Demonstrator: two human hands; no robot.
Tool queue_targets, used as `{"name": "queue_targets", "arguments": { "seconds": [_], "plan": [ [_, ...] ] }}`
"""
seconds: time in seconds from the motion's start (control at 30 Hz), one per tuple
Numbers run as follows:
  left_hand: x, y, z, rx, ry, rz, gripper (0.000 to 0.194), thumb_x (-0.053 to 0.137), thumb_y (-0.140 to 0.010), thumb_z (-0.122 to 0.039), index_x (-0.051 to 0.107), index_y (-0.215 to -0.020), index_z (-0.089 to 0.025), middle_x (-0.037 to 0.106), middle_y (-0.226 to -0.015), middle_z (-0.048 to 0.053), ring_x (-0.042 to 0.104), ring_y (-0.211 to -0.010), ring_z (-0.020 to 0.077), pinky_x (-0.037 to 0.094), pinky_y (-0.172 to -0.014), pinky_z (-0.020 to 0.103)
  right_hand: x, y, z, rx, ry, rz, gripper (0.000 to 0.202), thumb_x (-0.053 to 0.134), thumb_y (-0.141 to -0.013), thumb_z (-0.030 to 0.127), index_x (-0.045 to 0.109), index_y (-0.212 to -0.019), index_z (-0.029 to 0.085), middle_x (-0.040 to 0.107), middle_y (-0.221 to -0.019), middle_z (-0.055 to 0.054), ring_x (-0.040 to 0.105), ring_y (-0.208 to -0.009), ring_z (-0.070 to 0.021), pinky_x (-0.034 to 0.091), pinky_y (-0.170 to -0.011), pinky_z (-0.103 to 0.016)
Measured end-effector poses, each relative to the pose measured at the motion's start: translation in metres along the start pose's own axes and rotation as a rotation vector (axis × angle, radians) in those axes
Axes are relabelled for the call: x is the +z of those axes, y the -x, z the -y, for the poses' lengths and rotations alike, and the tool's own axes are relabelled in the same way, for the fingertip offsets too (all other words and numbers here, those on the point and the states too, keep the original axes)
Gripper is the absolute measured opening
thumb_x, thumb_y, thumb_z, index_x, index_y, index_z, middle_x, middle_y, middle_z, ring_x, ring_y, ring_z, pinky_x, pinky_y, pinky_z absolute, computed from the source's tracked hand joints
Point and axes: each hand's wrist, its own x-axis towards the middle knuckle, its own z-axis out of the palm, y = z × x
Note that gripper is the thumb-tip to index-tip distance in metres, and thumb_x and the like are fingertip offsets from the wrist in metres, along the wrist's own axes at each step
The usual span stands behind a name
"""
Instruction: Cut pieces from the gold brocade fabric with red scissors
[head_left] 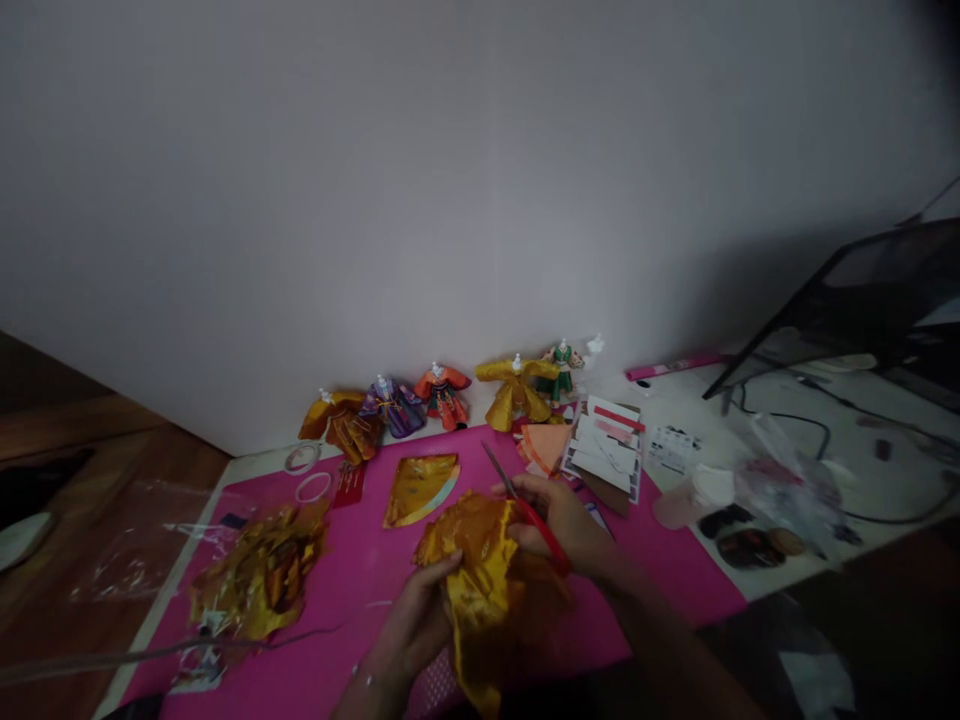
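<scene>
A large piece of shiny golden fabric [484,590] hangs over the near middle of the pink mat [352,570]. Its left side is gripped by my left hand [420,620], the thumb lying on top of the cloth. My right hand [559,520] is closed round red-handled scissors [544,530] and touches the cloth's upper right edge. The scissor blades point up and left, beyond the fabric. A flat golden fan-shaped piece [420,488] lies on the mat just behind the cloth.
Small headless figures in robes [444,395] line the wall. Crumpled golden scraps [262,575] lie left, near white tape rolls [302,458]. Papers [606,450], a peach fabric piece [544,447], a jar [694,495], a plastic bag [795,490] and a black-framed screen [847,300] are on the right.
</scene>
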Motion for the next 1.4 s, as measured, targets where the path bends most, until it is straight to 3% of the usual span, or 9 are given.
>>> {"name": "queue_targets", "arguments": {
  "seconds": [0.1,0.23,0.33,0.5,0.7,0.8,1.0,1.23,1.4],
  "plan": [
    [0.011,0.001,-0.001,-0.076,-0.015,0.016,0.019,0.063,-0.082,-0.011,0.077,-0.093,-0.005,0.081,-0.079,0.014,0.076,-0.094,0.0298,0.050,-0.099,0.041,-0.001,-0.009,0.005,-0.011,0.031,0.081,0.044,0.062,-0.068,0.010,0.070,-0.110,0.018,0.069,-0.081,0.000,0.062,-0.069,-0.0148,0.048,-0.061,-0.023],
    [0.028,0.005,-0.003,-0.076,0.006,0.063,0.028,0.075,-0.077,-0.029,0.077,-0.098,-0.011,0.082,-0.090,0.011,0.073,-0.101,0.0318,0.050,-0.099,0.042,-0.001,-0.019,0.013,-0.042,0.091,0.161,0.046,0.061,-0.064,0.004,0.071,-0.107,0.018,0.066,-0.076,0.003,0.060,-0.065,-0.0125,0.043,-0.057,-0.020],
    [0.039,0.012,-0.003,-0.023,-0.085,0.033,0.034,0.085,-0.069,-0.038,0.078,-0.093,-0.016,0.082,-0.088,0.008,0.073,-0.102,0.0318,0.049,-0.099,0.043,0.003,-0.023,0.018,-0.064,0.159,0.173,0.041,0.061,-0.062,0.002,0.072,-0.098,0.017,0.064,-0.071,0.004,0.057,-0.060,-0.0117,0.038,-0.053,-0.020],
    [0.050,0.016,0.002,0.160,-0.334,-0.108,0.035,0.091,-0.061,-0.024,0.078,-0.093,-0.016,0.082,-0.093,0.008,0.075,-0.098,0.0295,0.051,-0.096,0.038,0.009,-0.025,0.028,-0.095,0.261,0.159,0.034,0.064,-0.066,0.004,0.072,-0.097,0.016,0.065,-0.074,0.002,0.057,-0.064,-0.0140,0.041,-0.056,-0.022],
    [0.044,0.017,0.004,0.210,-0.218,-0.149,0.023,0.080,-0.077,-0.021,0.077,-0.099,-0.017,0.081,-0.101,0.008,0.074,-0.102,0.0273,0.053,-0.096,0.037,-0.007,-0.001,0.048,-0.206,0.419,-0.033,0.040,0.074,-0.077,0.024,0.066,-0.115,0.017,0.070,-0.093,-0.005,0.061,-0.078,-0.0201,0.045,-0.070,-0.030],
    [0.039,0.020,0.002,0.193,-0.076,-0.127,0.021,0.078,-0.079,-0.026,0.078,-0.098,-0.016,0.082,-0.093,0.007,0.076,-0.096,0.0267,0.055,-0.096,0.038,-0.014,0.029,0.056,-0.299,0.492,-0.115,0.030,0.071,-0.082,0.030,0.067,-0.108,0.017,0.070,-0.093,-0.006,0.062,-0.080,-0.0210,0.046,-0.071,-0.031],
    [0.043,0.023,-0.001,0.292,0.079,-0.087,0.022,0.088,-0.067,-0.027,0.081,-0.086,-0.017,0.083,-0.083,0.004,0.077,-0.077,0.0220,0.055,-0.095,0.034,0.001,0.076,0.049,0.049,0.443,0.179,0.028,0.079,-0.075,0.023,0.074,-0.103,0.024,0.075,-0.089,-0.001,0.065,-0.076,-0.0193,0.046,-0.068,-0.027],
    [0.044,0.021,-0.001,0.307,0.115,0.031,0.008,0.075,-0.082,-0.024,0.081,-0.084,-0.019,0.082,-0.084,0.003,0.076,-0.088,0.0230,0.051,-0.101,0.034,0.011,0.082,0.026,0.109,0.396,0.168,0.044,0.083,-0.071,0.019,0.075,-0.112,0.031,0.076,-0.094,0.000,0.068,-0.081,-0.0211,0.049,-0.072,-0.028],
    [0.035,0.014,0.008,0.328,0.159,0.088,0.018,0.064,-0.090,-0.024,0.081,-0.093,-0.020,0.083,-0.088,0.005,0.075,-0.093,0.0236,0.051,-0.100,0.034,0.010,0.083,0.021,0.060,0.496,0.112,0.044,0.086,-0.069,0.024,0.074,-0.111,0.028,0.076,-0.094,-0.003,0.070,-0.082,-0.0241,0.049,-0.070,-0.030]
  ]
}}
